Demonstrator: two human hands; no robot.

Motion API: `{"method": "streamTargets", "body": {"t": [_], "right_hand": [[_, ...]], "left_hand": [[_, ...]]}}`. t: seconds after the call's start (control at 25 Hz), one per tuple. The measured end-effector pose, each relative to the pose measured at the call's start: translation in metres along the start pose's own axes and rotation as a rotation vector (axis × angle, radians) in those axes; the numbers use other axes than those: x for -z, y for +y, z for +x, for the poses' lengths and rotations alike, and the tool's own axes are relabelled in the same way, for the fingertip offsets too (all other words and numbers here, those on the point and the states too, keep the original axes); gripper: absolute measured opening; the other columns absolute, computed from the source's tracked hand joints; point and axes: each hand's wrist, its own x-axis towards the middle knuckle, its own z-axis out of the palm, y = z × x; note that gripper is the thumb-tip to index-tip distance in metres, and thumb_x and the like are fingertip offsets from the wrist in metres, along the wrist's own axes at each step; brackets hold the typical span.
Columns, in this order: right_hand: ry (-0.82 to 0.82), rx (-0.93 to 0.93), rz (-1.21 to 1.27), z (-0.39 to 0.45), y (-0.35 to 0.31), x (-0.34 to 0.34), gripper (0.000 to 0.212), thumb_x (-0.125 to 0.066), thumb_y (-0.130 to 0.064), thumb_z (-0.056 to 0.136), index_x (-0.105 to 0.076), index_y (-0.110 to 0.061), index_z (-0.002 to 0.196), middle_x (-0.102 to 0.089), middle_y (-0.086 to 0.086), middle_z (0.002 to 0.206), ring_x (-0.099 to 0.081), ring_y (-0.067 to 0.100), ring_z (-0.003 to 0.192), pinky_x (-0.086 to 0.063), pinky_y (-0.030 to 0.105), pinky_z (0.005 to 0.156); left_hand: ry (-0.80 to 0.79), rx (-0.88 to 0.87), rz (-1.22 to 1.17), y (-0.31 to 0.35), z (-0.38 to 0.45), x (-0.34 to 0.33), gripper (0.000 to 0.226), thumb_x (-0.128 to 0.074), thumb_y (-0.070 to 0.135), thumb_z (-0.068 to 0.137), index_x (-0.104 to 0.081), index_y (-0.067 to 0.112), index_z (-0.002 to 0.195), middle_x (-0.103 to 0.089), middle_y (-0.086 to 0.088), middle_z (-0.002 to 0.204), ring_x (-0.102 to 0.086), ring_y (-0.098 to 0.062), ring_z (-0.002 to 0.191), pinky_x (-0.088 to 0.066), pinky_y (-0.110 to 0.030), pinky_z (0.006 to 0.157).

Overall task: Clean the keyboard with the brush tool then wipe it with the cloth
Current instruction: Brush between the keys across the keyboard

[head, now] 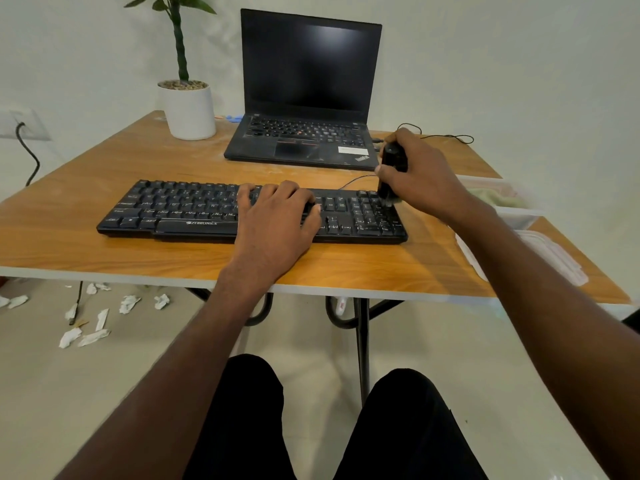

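A black keyboard (180, 209) lies across the middle of the wooden table (104, 168). My left hand (277, 216) rests flat on its middle keys with the fingers spread. My right hand (422, 171) grips a black brush tool (391, 161) upright, its bristle end down on the number pad at the keyboard's right end. A greenish cloth (498, 197) lies in a clear plastic box at the table's right edge, partly hidden by my right forearm.
An open black laptop (308, 98) stands behind the keyboard, a white potted plant (188, 109) to its left. A thin black cable (440, 135) trails behind my right hand. A clear box lid (554, 258) lies at the right. Crumpled paper scraps (90, 327) litter the floor.
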Motion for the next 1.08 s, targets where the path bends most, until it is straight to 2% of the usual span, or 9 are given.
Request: {"method": "streamTargets", "body": {"t": [0.08, 0.16, 0.24, 0.36, 0.52, 0.64, 0.76, 0.92, 1.08], "right_hand": [[0.010, 0.000, -0.012, 0.000, 0.002, 0.000, 0.034, -0.068, -0.027, 0.097, -0.052, -0.022, 0.126, -0.059, -0.003, 0.117, -0.057, 0.019, 0.112, -0.055, 0.045, 0.093], [-0.029, -0.024, 0.011, -0.003, 0.004, 0.002, 0.033, -0.068, -0.026, 0.096, -0.053, -0.022, 0.126, -0.057, -0.004, 0.116, -0.057, 0.017, 0.107, -0.055, 0.033, 0.082], [-0.032, -0.047, 0.042, -0.007, 0.006, 0.005, 0.030, -0.067, -0.024, 0.096, -0.056, -0.022, 0.124, -0.057, -0.004, 0.115, -0.057, 0.013, 0.100, -0.049, 0.022, 0.071], [-0.026, -0.034, 0.113, -0.011, 0.004, 0.007, 0.031, -0.067, -0.025, 0.096, -0.055, -0.025, 0.125, -0.057, -0.004, 0.114, -0.058, 0.009, 0.094, -0.048, 0.019, 0.068], [0.096, 0.051, -0.190, -0.011, 0.006, 0.000, 0.035, -0.067, -0.027, 0.095, -0.054, -0.020, 0.127, -0.058, -0.001, 0.116, -0.053, 0.015, 0.101, -0.040, 0.029, 0.078], [0.102, 0.108, -0.091, -0.017, 0.005, -0.003, 0.030, -0.067, -0.025, 0.095, -0.054, -0.021, 0.122, -0.058, -0.002, 0.117, -0.052, 0.012, 0.103, -0.045, 0.031, 0.080], [0.013, 0.018, -0.003, -0.015, 0.002, 0.001, 0.027, -0.066, -0.027, 0.093, -0.056, -0.024, 0.117, -0.061, -0.002, 0.111, -0.058, 0.017, 0.101, -0.051, 0.033, 0.081], [0.046, 0.040, -0.005, -0.005, 0.001, -0.002, 0.031, -0.070, -0.028, 0.094, -0.056, -0.020, 0.121, -0.061, -0.002, 0.111, -0.055, 0.017, 0.103, -0.043, 0.030, 0.081], [0.051, 0.011, 0.022, 0.011, 0.005, -0.012, 0.033, -0.069, -0.026, 0.098, -0.054, -0.017, 0.126, -0.062, -0.001, 0.116, -0.056, 0.016, 0.104, -0.038, 0.015, 0.072]], "left_hand": [[-0.003, 0.004, 0.003, 0.000, 0.000, 0.001, 0.040, -0.037, 0.051, 0.107, -0.062, 0.032, 0.132, -0.060, 0.006, 0.136, -0.053, -0.018, 0.130, -0.017, -0.060, 0.122], [-0.006, 0.009, 0.005, 0.000, -0.001, 0.001, 0.041, -0.036, 0.052, 0.107, -0.062, 0.032, 0.132, -0.060, 0.007, 0.135, -0.053, -0.018, 0.130, -0.018, -0.060, 0.122], [-0.004, 0.005, 0.011, 0.000, 0.000, 0.000, 0.041, -0.036, 0.052, 0.107, -0.062, 0.031, 0.132, -0.060, 0.007, 0.135, -0.053, -0.018, 0.130, -0.017, -0.060, 0.122], [-0.005, 0.003, 0.013, 0.000, 0.000, 0.000, 0.041, -0.036, 0.052, 0.107, -0.062, 0.031, 0.132, -0.061, 0.006, 0.135, -0.053, -0.018, 0.130, -0.017, -0.060, 0.122], [-0.004, 0.010, 0.015, 0.000, 0.000, -0.001, 0.041, -0.037, 0.052, 0.107, -0.062, 0.031, 0.131, -0.061, 0.006, 0.135, -0.053, -0.019, 0.131, -0.017, -0.061, 0.123], [-0.007, 0.016, 0.017, 0.002, 0.000, 0.000, 0.041, -0.037, 0.052, 0.107, -0.062, 0.031, 0.132, -0.061, 0.006, 0.136, -0.053, -0.019, 0.131, -0.015, -0.061, 0.123], [-0.008, 0.018, 0.017, 0.001, 0.000, 0.000, 0.041, -0.037, 0.052, 0.107, -0.062, 0.031, 0.132, -0.061, 0.006, 0.136, -0.053, -0.019, 0.131, -0.015, -0.061, 0.123], [-0.010, 0.012, 0.023, 0.000, 0.000, -0.001, 0.040, -0.037, 0.052, 0.107, -0.062, 0.032, 0.131, -0.061, 0.007, 0.136, -0.053, -0.018, 0.131, -0.017, -0.062, 0.122], [-0.019, 0.011, 0.024, 0.001, 0.001, 0.000, 0.040, -0.037, 0.051, 0.107, -0.062, 0.032, 0.131, -0.060, 0.007, 0.137, -0.053, -0.018, 0.132, -0.015, -0.063, 0.122]]}}
